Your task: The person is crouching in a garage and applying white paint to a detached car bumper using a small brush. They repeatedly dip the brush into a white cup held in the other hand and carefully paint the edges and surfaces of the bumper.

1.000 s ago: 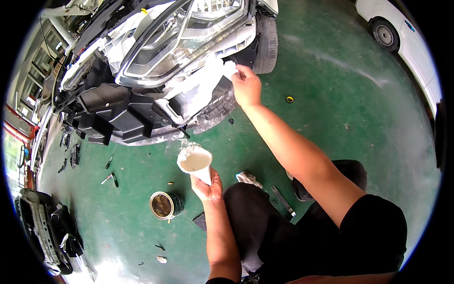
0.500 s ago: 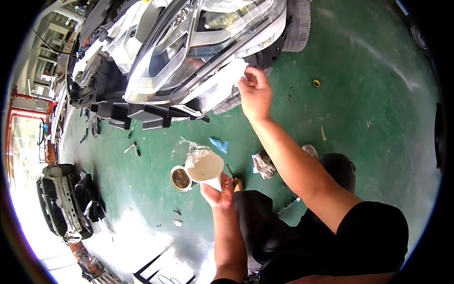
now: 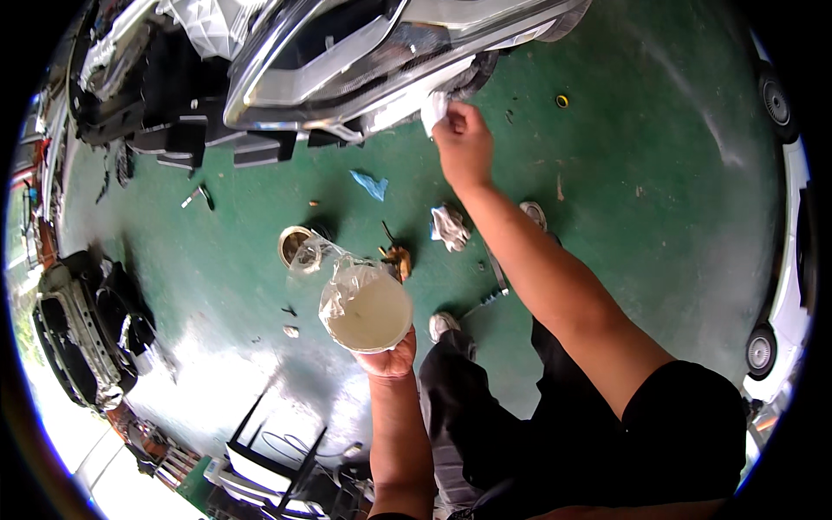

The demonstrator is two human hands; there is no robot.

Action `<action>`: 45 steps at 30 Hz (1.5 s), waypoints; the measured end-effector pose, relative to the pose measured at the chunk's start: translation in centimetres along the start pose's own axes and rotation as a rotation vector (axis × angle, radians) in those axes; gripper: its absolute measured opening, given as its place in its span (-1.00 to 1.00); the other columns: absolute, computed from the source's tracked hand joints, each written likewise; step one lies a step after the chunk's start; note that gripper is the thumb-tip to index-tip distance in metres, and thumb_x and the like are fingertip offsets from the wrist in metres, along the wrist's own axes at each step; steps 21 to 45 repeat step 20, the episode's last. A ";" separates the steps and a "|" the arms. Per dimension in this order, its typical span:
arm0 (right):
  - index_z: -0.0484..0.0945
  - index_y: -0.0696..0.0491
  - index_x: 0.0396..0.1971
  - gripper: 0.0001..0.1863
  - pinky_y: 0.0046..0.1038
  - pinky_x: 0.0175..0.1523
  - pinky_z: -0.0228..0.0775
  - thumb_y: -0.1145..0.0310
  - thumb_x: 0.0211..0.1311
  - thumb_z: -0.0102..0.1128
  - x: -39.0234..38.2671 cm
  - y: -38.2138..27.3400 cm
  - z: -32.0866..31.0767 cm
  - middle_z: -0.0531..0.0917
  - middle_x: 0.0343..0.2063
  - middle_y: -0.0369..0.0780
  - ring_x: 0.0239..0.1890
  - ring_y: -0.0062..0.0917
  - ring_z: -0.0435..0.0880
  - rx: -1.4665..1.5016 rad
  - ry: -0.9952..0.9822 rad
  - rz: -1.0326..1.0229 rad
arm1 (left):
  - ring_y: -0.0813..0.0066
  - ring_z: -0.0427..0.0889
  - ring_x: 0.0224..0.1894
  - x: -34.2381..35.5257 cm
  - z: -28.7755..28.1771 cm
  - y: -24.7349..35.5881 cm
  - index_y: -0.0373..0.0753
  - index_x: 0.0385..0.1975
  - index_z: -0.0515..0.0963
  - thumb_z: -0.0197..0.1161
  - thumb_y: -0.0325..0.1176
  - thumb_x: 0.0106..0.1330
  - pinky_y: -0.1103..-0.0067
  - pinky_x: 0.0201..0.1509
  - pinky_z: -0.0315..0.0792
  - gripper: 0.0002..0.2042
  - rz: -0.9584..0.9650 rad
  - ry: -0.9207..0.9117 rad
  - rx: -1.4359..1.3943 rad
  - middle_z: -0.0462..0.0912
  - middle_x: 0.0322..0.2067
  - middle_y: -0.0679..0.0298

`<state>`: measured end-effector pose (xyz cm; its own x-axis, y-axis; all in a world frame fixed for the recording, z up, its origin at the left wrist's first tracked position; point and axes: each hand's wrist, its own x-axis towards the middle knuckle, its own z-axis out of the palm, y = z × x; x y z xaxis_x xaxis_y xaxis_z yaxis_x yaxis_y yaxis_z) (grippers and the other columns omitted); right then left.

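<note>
My left hand (image 3: 392, 357) supports a white round tub (image 3: 374, 316) from below and behind, fingers wrapped round it. Clear crinkled plastic film (image 3: 340, 282) hangs over the tub's far left rim, and its inside looks pale. Between the fingertips of my right hand (image 3: 465, 143) a white wad (image 3: 433, 111) is pinched; whether it is cloth or paper I cannot tell. The wad is beside the white strip under a large car headlight (image 3: 347, 74). Whether it touches that strip is unclear.
On the green floor (image 3: 624, 260) lie a blue scrap (image 3: 371, 185), a glove (image 3: 449, 228), a yellow tape roll (image 3: 562, 101) and an open can (image 3: 295, 247). A stripped car part (image 3: 74, 334) stands at left. A white car (image 3: 793, 260) is at far right.
The view has shifted, so the headlight sits higher in the picture. The tub now tilts with its opening more toward me. My right hand still pinches the white wad, now at the strip's right end.
</note>
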<state>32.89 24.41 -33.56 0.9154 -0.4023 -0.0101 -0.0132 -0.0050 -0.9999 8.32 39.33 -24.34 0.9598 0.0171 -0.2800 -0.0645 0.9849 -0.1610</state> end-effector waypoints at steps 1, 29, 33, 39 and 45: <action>0.58 0.21 -0.09 -0.71 -0.51 -0.07 0.58 0.50 0.20 0.36 0.3 0.4 -0.4 0.74 -0.26 -0.24 -0.22 -0.62 0.71 0.010 0.008 0.063 | 0.06 0.46 0.37 -0.6 0.2 0.0 -0.18 0.34 0.42 0.14 -0.01 0.49 0.14 0.40 0.43 -0.47 -0.009 0.001 -0.016 0.50 0.31 0.09; 0.50 0.21 0.12 -0.66 -0.53 -0.10 0.41 0.53 0.37 0.17 -6.7 -20.4 -13.2 0.65 -0.09 -0.23 -0.16 -0.60 0.58 0.461 -0.531 0.750 | 0.18 0.70 0.08 -9.2 13.3 -0.8 -0.19 0.25 0.47 0.02 -0.17 0.50 0.31 -0.04 0.70 -0.58 0.189 0.347 0.164 0.64 0.14 0.17; 0.50 0.21 0.12 -0.66 -0.53 -0.10 0.41 0.53 0.37 0.17 -6.7 -20.4 -13.2 0.65 -0.09 -0.23 -0.16 -0.60 0.58 0.461 -0.531 0.750 | 0.18 0.70 0.08 -9.2 13.3 -0.8 -0.19 0.25 0.47 0.02 -0.17 0.50 0.31 -0.04 0.70 -0.58 0.189 0.347 0.164 0.64 0.14 0.17; 0.50 0.21 0.12 -0.66 -0.53 -0.10 0.41 0.53 0.37 0.17 -6.7 -20.4 -13.2 0.65 -0.09 -0.23 -0.16 -0.60 0.58 0.461 -0.531 0.750 | 0.18 0.70 0.08 -9.2 13.3 -0.8 -0.19 0.25 0.47 0.02 -0.17 0.50 0.31 -0.04 0.70 -0.58 0.189 0.347 0.164 0.64 0.14 0.17; 0.50 0.21 0.12 -0.66 -0.53 -0.10 0.41 0.53 0.37 0.17 -6.7 -20.4 -13.2 0.65 -0.09 -0.23 -0.16 -0.60 0.58 0.461 -0.531 0.750 | 0.18 0.70 0.08 -9.2 13.3 -0.8 -0.19 0.25 0.47 0.02 -0.17 0.50 0.31 -0.04 0.70 -0.58 0.189 0.347 0.164 0.64 0.14 0.17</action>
